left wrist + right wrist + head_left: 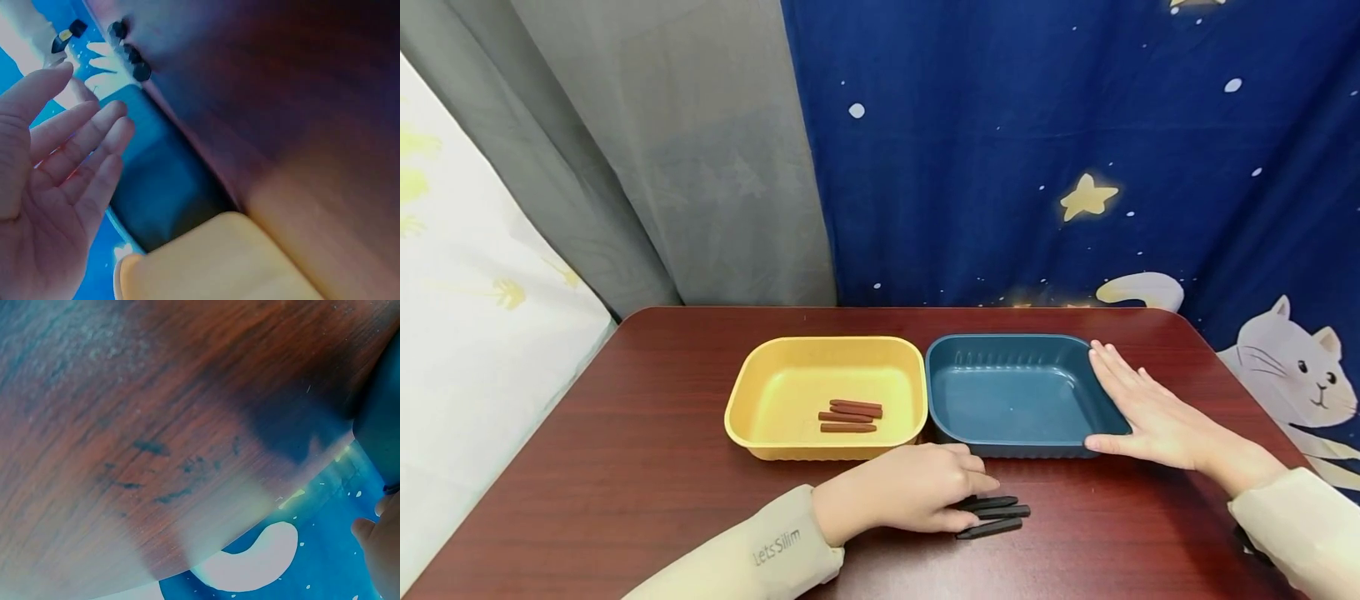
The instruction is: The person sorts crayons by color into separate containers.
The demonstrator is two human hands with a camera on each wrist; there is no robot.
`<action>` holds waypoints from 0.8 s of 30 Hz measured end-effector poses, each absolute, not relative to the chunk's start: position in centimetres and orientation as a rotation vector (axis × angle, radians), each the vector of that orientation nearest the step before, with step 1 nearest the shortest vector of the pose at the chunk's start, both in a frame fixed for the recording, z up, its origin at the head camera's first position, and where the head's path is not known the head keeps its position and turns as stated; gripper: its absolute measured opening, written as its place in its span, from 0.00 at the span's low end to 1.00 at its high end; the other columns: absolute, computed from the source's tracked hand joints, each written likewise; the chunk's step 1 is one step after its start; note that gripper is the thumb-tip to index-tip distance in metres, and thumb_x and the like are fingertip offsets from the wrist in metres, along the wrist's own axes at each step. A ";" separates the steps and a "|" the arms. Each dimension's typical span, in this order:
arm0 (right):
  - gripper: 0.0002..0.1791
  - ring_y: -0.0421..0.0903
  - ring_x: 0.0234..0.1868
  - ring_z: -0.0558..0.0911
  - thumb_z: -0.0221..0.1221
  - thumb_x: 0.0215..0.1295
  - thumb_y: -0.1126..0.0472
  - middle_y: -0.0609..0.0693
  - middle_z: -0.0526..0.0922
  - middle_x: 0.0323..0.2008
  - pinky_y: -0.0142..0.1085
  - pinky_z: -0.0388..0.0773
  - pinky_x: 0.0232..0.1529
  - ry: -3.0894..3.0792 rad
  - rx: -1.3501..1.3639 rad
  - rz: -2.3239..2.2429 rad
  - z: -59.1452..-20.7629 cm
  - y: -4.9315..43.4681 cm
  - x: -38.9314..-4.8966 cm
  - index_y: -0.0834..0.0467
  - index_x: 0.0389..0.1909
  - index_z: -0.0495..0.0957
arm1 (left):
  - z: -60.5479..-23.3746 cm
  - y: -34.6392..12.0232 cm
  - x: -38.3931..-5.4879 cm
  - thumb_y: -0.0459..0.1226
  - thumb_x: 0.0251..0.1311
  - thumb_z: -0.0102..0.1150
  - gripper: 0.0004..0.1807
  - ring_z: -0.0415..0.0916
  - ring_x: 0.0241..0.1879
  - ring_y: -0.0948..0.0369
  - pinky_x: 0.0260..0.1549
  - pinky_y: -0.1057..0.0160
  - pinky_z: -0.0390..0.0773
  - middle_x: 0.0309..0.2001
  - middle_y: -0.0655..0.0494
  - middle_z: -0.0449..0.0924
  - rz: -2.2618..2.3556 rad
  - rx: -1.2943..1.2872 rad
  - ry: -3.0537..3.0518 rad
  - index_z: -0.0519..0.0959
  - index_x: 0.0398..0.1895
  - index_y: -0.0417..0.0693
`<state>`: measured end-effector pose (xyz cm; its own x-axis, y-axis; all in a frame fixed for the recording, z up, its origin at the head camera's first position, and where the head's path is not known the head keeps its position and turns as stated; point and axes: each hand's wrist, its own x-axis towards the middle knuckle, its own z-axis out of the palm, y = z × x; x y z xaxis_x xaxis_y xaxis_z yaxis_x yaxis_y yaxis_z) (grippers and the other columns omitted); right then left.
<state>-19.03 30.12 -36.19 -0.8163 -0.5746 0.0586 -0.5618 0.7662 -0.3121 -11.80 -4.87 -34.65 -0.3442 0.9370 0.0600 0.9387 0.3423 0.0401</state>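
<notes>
In the head view, my left hand (925,487) is at a small group of black crayons (992,527) on the table, its fingertips partly hiding their left ends. From the left wrist, that hand (69,169) shows loosely bent fingers with nothing in them, and the black crayons (130,53) lie beyond the fingertips. My right hand (1157,421) rests with straight fingers against the right rim of a blue bin (1007,444). Several brown crayons (850,417) lie inside a yellow bin (760,442) standing beside the blue one.
The dark red-brown table (647,467) has rounded back corners. Behind it hang a grey curtain (715,208) and a blue curtain (955,183) with stars and a cat. A white patterned cloth (467,333) borders the left side. Dark smudges (150,447) mark the tabletop.
</notes>
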 end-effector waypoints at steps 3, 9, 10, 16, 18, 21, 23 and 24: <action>0.61 0.55 0.81 0.36 0.64 0.59 0.39 0.55 0.35 0.81 0.69 0.41 0.73 2.913 -0.934 -0.499 -36.2 30.1 -19.0 0.60 0.80 0.36 | -34.7 -4.1 -11.7 0.47 0.69 0.57 0.19 0.76 0.48 0.68 0.52 0.75 0.74 0.49 0.65 0.82 -0.098 -1.789 -2.569 0.79 0.60 0.53; 0.62 0.55 0.81 0.36 0.65 0.59 0.39 0.56 0.36 0.81 0.69 0.41 0.73 2.913 -0.936 -0.505 -36.2 30.0 -19.0 0.61 0.80 0.37 | -35.0 -3.1 -11.7 0.48 0.66 0.60 0.15 0.77 0.43 0.71 0.44 0.75 0.77 0.40 0.68 0.80 0.026 -1.732 -2.618 0.82 0.53 0.55; 0.62 0.55 0.81 0.36 0.65 0.59 0.39 0.56 0.36 0.81 0.69 0.41 0.73 2.913 -0.937 -0.504 -36.2 30.1 -19.0 0.61 0.80 0.37 | -35.1 -3.0 -11.8 0.47 0.65 0.61 0.14 0.76 0.41 0.72 0.41 0.76 0.77 0.37 0.69 0.79 0.034 -1.728 -2.631 0.82 0.50 0.56; 0.62 0.56 0.81 0.37 0.65 0.59 0.39 0.59 0.37 0.81 0.69 0.42 0.72 2.917 -0.962 -0.508 -36.2 30.1 -19.0 0.62 0.79 0.37 | -35.4 -2.8 -12.3 0.44 0.61 0.66 0.15 0.72 0.35 0.73 0.35 0.78 0.75 0.35 0.69 0.77 0.011 -1.769 -2.708 0.84 0.51 0.57; 0.62 0.56 0.81 0.37 0.65 0.58 0.39 0.58 0.37 0.81 0.70 0.43 0.72 2.919 -0.958 -0.506 -36.2 30.2 -19.0 0.62 0.79 0.38 | -35.5 -2.7 -12.4 0.42 0.60 0.67 0.18 0.75 0.40 0.74 0.39 0.79 0.75 0.41 0.69 0.80 -0.004 -1.787 -2.726 0.83 0.55 0.57; 0.62 0.56 0.81 0.37 0.65 0.58 0.38 0.58 0.37 0.81 0.70 0.44 0.71 2.919 -0.949 -0.502 -36.3 30.2 -19.1 0.62 0.79 0.38 | -35.5 -2.6 -12.6 0.39 0.58 0.69 0.23 0.76 0.48 0.75 0.45 0.81 0.74 0.50 0.68 0.82 -0.049 -1.803 -2.772 0.81 0.59 0.56; 0.62 0.56 0.81 0.37 0.65 0.59 0.38 0.58 0.37 0.81 0.70 0.44 0.71 2.916 -0.940 -0.504 -36.3 30.2 -19.1 0.61 0.79 0.37 | -35.5 -2.6 -12.6 0.38 0.57 0.69 0.25 0.75 0.50 0.75 0.46 0.83 0.72 0.53 0.68 0.81 -0.074 -1.818 -2.800 0.80 0.60 0.55; 0.62 0.56 0.81 0.37 0.65 0.59 0.38 0.58 0.37 0.81 0.70 0.44 0.72 2.917 -0.942 -0.505 -36.4 30.3 -19.1 0.62 0.79 0.37 | -35.4 -2.5 -12.6 0.37 0.57 0.69 0.25 0.75 0.49 0.76 0.44 0.83 0.71 0.52 0.67 0.82 -0.091 -1.826 -2.818 0.80 0.60 0.54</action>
<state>-19.11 30.27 -36.36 -0.8156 -0.5749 0.0657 -0.5635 0.7633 -0.3161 -12.65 -2.50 -35.43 -0.3922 0.9072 -0.1521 0.8955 0.4144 0.1626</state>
